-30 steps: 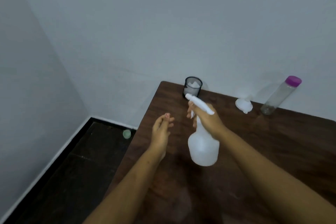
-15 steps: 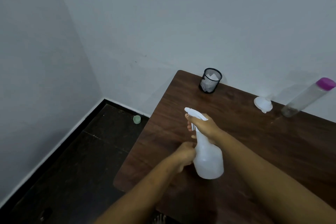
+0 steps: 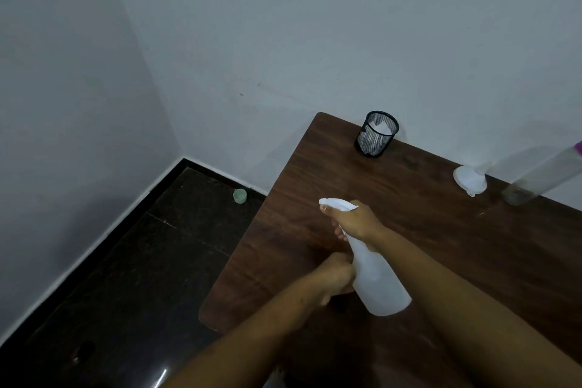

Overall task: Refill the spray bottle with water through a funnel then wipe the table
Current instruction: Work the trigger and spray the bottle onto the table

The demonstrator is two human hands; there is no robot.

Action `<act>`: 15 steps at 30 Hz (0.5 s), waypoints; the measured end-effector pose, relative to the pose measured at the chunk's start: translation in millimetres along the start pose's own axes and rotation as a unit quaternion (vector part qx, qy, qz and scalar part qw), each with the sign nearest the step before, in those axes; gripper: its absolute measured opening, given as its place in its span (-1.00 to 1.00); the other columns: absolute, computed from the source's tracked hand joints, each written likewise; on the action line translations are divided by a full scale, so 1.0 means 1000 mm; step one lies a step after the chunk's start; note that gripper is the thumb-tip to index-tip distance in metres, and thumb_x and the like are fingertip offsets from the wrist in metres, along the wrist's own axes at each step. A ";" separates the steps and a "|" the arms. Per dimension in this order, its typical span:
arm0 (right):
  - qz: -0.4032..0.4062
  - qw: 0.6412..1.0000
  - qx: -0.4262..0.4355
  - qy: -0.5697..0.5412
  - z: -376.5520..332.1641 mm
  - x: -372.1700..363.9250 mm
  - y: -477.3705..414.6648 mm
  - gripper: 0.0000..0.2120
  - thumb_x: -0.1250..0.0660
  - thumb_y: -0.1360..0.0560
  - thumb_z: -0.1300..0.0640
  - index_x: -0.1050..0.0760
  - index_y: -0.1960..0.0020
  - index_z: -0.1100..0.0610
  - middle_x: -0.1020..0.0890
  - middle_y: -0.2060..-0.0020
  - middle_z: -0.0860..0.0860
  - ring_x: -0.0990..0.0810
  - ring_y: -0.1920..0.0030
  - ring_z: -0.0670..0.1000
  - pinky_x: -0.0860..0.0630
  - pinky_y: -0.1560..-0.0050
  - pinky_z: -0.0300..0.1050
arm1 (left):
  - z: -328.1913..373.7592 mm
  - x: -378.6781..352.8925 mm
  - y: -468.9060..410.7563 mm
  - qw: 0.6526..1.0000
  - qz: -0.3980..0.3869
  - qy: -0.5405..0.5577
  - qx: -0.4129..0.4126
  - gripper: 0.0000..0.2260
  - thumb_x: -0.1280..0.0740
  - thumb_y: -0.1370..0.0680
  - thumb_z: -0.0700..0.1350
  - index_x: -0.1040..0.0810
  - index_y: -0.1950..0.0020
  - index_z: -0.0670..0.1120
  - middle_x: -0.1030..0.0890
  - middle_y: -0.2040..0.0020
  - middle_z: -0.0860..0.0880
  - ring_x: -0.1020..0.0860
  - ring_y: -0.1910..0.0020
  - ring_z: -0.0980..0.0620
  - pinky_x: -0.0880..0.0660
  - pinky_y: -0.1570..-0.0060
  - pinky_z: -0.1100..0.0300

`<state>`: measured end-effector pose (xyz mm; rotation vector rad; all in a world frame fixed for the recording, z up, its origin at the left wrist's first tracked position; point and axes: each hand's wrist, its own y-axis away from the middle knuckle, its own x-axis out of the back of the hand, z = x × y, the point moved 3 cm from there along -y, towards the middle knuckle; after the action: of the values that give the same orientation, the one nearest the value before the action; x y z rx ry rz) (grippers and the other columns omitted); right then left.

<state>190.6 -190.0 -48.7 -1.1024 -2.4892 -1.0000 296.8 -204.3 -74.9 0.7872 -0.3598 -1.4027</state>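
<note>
A white spray bottle (image 3: 379,285) stands on the dark wooden table (image 3: 425,224). My right hand (image 3: 357,222) grips its trigger head and neck from above. My left hand (image 3: 335,277) is curled against the bottle's left side, holding its body. A white funnel (image 3: 469,179) lies at the far edge of the table. Beside it a clear water bottle (image 3: 535,178) with a purple cap runs off the right edge of the view.
A black mesh cup (image 3: 376,134) with white paper or cloth inside stands at the table's far left corner by the wall. A small green cap (image 3: 240,196) lies on the dark floor left of the table. The table's left edge is close to my left hand.
My left hand, open and apart from the bottle a second ago, has closed on the bottle's body. The view has swung left, so the table sits further right in frame.
</note>
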 end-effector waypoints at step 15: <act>-0.129 0.975 0.057 -0.175 0.003 0.014 0.014 -0.68 -0.32 -0.37 -0.35 -0.63 0.01 -0.20 -0.67 0.26 -0.02 -0.67 0.24 -0.06 -0.57 0.25 -0.19 | 0.055 0.074 -0.006 0.956 0.114 0.176 -0.204 -0.81 -0.25 -0.60 -0.10 -0.59 -0.14 0.10 -0.66 -0.01 0.07 -0.61 -0.01 0.10 -0.57 0.02 0.12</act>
<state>191.0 -173.2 -38.0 -1.0123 -2.9922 -0.7642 268.8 -290.6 -57.3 0.6142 0.1144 -1.0461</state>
